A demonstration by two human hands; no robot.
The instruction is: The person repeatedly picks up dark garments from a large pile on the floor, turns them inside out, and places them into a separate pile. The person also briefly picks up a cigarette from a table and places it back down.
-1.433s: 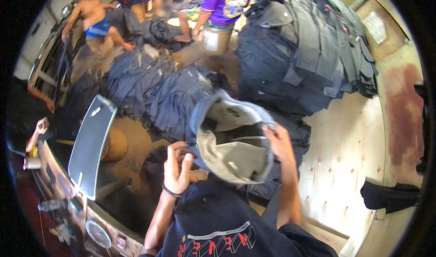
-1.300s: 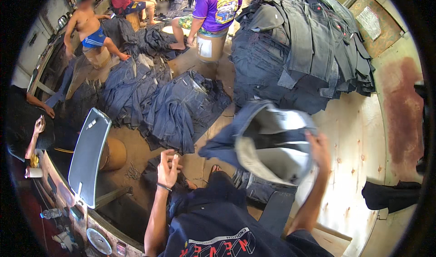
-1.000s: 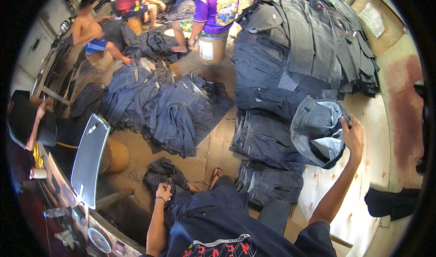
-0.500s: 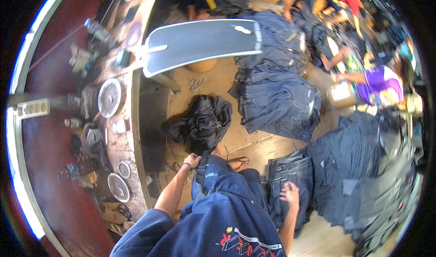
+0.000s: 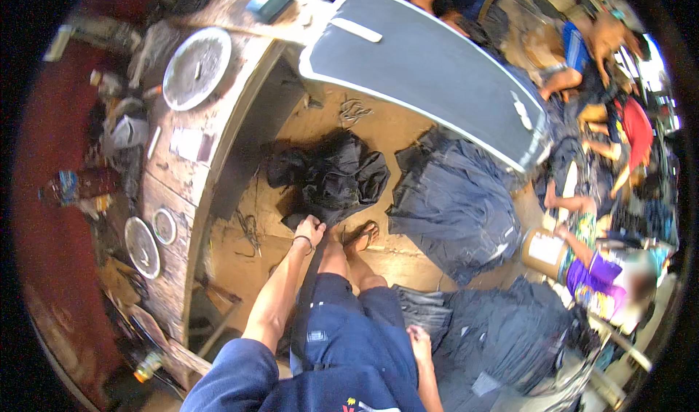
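Observation:
My left hand (image 5: 311,231) is closed on a long dark cloth strip (image 5: 304,314), which hangs along my left leg toward my body. Just beyond that hand, a crumpled black garment (image 5: 342,172) lies in a heap on the floor. My right hand (image 5: 420,341) is low beside my right hip, its fingers loosely bent and apart, with nothing seen in it. Nearest to it are folded dark jeans (image 5: 422,308) and a large spread pile of dark trousers (image 5: 502,332).
A padded dark board with a pale rim (image 5: 429,62) juts out from the worn wooden table (image 5: 171,183) on my left. Another dark garment pile (image 5: 455,201) lies ahead. Several people sit at the right, one in a purple top (image 5: 593,281) beside a round tub (image 5: 544,250).
My view has swung, so the table and board look nearer. My left hand keeps its grip on the dark strip. My right hand has come in from over the jeans to beside my hip.

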